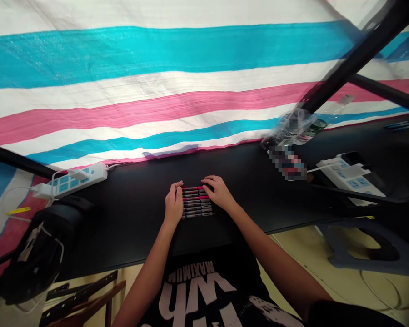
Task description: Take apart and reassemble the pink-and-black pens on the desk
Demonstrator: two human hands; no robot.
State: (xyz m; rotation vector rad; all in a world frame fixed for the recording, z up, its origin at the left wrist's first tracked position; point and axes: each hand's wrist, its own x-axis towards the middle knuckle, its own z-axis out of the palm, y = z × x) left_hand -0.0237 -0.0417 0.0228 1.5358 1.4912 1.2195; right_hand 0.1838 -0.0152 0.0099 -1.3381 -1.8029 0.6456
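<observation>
I've got the head view up, and both bare hands are working at the middle of a black desk [132, 222]. The markers [197, 203] lie flat there in a tight stack of about eight, side by side, black with pink bands, running crosswise in front of the person's chest.

The left hand [173, 204] stands at the left end of the stack, fingers curled and touching the top marker's tip. The right hand [218, 192] sits over the upper right end, fingers [207, 182] bent down onto the top few markers. Neither hand is spread open, but from up here I can't tell whether either one is truly gripping or only resting.

My read is that the hands are at the handling stage, squared up on the row from both ends. Moving the stack as one would call for even pressure from both sides, as the markers could roll apart.

Off to the left sits a power strip [73, 181], with another strip [351, 178] to the right beside a clear plastic bag [289, 127]. A blurred patch [286, 163] hides whatever lies by the bag, and a striped tarp [157, 91] hangs behind the desk
</observation>
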